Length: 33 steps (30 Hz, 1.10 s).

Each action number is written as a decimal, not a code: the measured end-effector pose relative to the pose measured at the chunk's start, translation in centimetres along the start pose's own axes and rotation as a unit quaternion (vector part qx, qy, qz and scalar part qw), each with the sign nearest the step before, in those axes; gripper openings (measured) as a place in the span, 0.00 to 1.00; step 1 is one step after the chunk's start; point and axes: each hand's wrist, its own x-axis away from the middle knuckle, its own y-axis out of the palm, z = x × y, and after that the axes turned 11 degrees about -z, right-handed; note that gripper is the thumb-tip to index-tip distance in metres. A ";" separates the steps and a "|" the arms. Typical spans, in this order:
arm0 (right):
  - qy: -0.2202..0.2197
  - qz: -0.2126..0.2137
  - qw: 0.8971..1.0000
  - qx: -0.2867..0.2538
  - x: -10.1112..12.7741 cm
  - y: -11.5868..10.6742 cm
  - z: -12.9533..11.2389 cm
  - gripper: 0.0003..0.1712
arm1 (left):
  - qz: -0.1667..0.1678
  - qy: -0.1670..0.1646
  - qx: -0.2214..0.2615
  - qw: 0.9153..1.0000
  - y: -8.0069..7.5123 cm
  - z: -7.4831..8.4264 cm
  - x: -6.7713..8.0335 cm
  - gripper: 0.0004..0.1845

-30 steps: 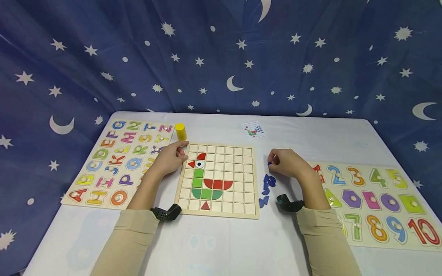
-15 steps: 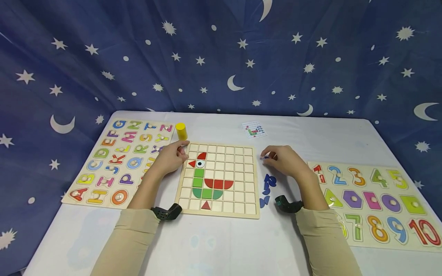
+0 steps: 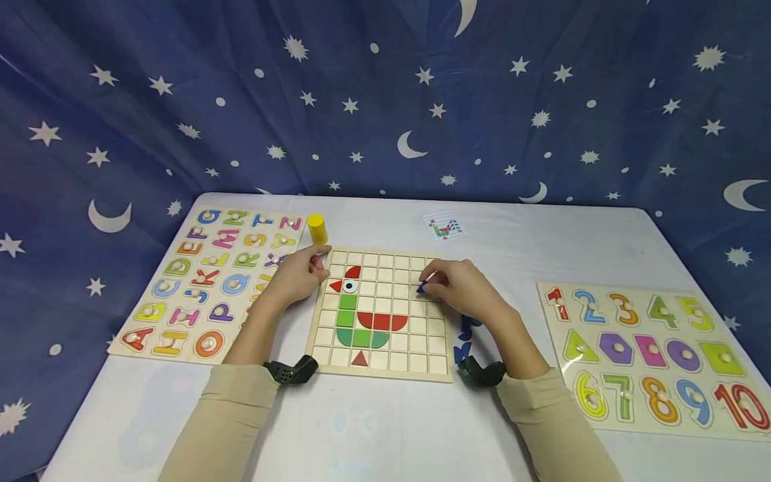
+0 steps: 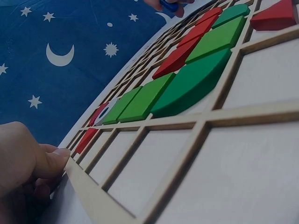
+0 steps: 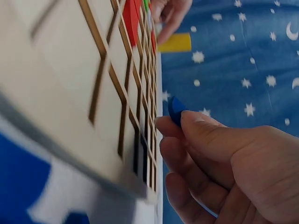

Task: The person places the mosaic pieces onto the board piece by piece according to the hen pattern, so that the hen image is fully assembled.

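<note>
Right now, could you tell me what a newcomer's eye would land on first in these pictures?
Probably the wooden grid board at the table's centre, with a bird built from red and green tiles on its left half. Over its right side, the right hand pinches a small blue piece, while the left hand holds the board's far-left corner. Bright letter and number puzzles flank it.

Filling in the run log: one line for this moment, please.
left hand: holds grid board corner | right hand: pinches blue piece over board
</note>
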 end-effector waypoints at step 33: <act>-0.021 -0.026 0.999 0.019 -0.7 2.8 -2.1 0.03 | 0.007 -0.003 -0.009 1.000 0.2 0.2 0.0 0.27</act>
